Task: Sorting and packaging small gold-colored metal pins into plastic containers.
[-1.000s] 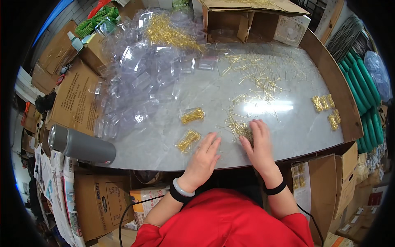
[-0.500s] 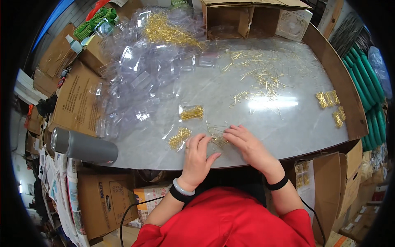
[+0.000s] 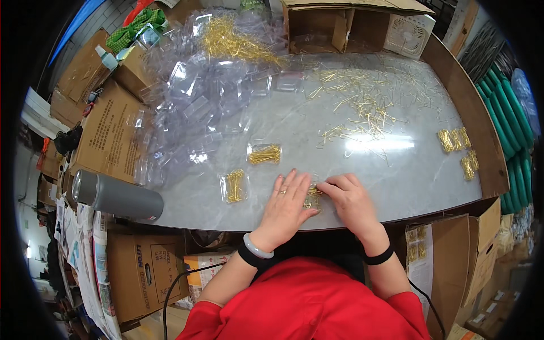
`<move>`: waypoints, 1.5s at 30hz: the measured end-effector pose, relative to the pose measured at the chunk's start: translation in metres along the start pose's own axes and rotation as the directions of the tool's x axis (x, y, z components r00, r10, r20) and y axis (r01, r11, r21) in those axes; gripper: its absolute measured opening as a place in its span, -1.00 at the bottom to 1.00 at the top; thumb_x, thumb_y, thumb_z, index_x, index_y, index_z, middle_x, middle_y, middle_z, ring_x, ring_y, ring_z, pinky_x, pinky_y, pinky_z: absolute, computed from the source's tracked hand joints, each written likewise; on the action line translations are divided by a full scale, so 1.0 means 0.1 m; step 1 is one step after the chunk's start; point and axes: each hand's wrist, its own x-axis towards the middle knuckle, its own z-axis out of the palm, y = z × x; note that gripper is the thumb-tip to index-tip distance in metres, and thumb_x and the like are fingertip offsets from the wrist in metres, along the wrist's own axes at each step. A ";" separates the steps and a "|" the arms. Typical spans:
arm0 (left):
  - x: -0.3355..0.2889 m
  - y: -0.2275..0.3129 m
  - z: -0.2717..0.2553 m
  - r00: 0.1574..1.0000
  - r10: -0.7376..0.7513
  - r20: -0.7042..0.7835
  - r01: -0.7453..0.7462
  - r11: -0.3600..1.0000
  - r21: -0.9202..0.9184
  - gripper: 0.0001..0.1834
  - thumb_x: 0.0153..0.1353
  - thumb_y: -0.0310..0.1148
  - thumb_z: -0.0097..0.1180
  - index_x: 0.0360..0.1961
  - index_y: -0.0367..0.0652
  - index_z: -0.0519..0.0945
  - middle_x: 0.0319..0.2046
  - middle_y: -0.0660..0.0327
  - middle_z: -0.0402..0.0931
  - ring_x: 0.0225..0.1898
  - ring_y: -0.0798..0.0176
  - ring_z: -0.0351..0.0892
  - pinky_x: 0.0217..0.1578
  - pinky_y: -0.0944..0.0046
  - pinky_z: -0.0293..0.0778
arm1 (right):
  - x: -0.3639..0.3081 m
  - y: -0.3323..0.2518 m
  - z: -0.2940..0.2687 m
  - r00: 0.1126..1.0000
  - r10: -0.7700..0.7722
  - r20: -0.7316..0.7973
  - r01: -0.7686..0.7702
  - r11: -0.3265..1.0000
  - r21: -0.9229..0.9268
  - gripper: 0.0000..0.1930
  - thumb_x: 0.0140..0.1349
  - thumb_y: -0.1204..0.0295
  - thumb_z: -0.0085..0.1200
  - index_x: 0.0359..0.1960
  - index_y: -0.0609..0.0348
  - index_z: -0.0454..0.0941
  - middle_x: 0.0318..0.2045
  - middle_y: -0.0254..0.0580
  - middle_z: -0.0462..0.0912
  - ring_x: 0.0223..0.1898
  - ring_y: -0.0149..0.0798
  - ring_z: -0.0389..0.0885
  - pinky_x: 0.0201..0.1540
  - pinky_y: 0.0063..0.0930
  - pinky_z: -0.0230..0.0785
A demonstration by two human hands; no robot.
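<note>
We have a glossy grey tabletop [image 3: 408, 190] stretching out beneath and beyond both hands. Ahead and to the left of the left hand, we find a broad heap of clear plastic cases [image 3: 195, 105], shiny and faintly violet. Ahead of the right hand, loose gold wire pieces [image 3: 368, 107] lie strewn, thin and crossing at all angles. A grey bottle [image 3: 122, 196] sits well to the left of the left hand.

The left hand [image 3: 288, 201] has its fingers stretched out, lying close together, its thumb set apart. The right hand [image 3: 348, 199] curls its fingers, tips touching the gold wires before it; we cannot tell whether they pinch one.

Just left of the left hand, we see a filled clear case [image 3: 234, 187], its gold pieces running away from us, bunched at both ends; a second filled case [image 3: 264, 154] lies beyond it, its pieces crosswise.

Between the two hands is a small gold bundle [image 3: 312, 195], bright and slightly untidy, partly hidden by the fingers.
</note>
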 end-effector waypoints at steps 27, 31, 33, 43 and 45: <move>-0.08 0.05 -0.09 0.940 -0.211 -0.266 0.097 0.917 -0.386 -0.51 0.32 -0.38 0.18 0.24 -0.32 0.45 0.21 -0.11 0.38 0.26 -0.20 0.36 0.30 -0.06 0.30 | -0.07 -0.17 0.09 0.991 0.132 -0.018 -0.133 0.986 -0.104 -0.41 0.08 0.34 0.39 0.18 0.11 0.51 0.03 -0.15 0.54 0.11 -0.01 0.45 0.20 -0.07 0.26; -0.38 0.14 -0.32 0.948 -0.268 -0.173 0.254 0.962 -0.100 -0.52 0.21 -0.38 0.32 0.15 -0.29 0.54 0.08 -0.09 0.46 0.12 -0.16 0.46 0.15 0.02 0.39 | 0.01 -0.27 0.01 0.992 0.117 -0.040 -0.119 0.991 -0.068 -0.43 0.12 0.30 0.38 0.18 0.12 0.52 0.15 -0.12 0.53 0.26 0.05 0.39 0.35 0.02 0.16; -0.40 0.17 -0.37 0.956 -0.255 -0.148 0.247 0.966 -0.072 -0.54 0.16 -0.36 0.37 0.07 -0.27 0.59 -0.01 -0.04 0.48 0.04 -0.13 0.48 0.06 0.02 0.42 | 0.04 -0.21 0.03 0.997 0.070 0.035 -0.069 0.997 -0.030 -0.44 0.13 0.29 0.37 0.18 0.10 0.52 0.19 -0.12 0.52 0.33 0.04 0.34 0.43 0.05 0.07; -0.17 -0.10 -0.18 0.964 -0.210 -0.162 0.189 0.973 -0.134 -0.70 0.18 -0.49 0.27 -0.04 -0.28 0.64 -0.21 -0.04 0.53 -0.10 -0.14 0.53 -0.09 0.05 0.49 | 0.02 -0.03 0.03 0.991 -0.021 0.132 0.013 0.998 0.061 -0.40 0.09 0.32 0.39 0.20 0.08 0.49 0.20 -0.13 0.53 0.31 0.02 0.41 0.47 0.05 0.13; -0.15 -0.13 -0.13 0.974 -0.160 -0.157 0.135 0.977 -0.163 -0.65 0.18 -0.47 0.29 0.00 -0.28 0.62 -0.15 -0.04 0.54 -0.06 -0.14 0.53 -0.06 0.03 0.48 | 0.05 -0.16 -0.01 0.997 0.020 0.080 -0.027 0.996 0.084 -0.41 0.10 0.34 0.37 0.20 0.09 0.49 0.19 -0.14 0.55 0.32 0.00 0.42 0.45 0.02 0.18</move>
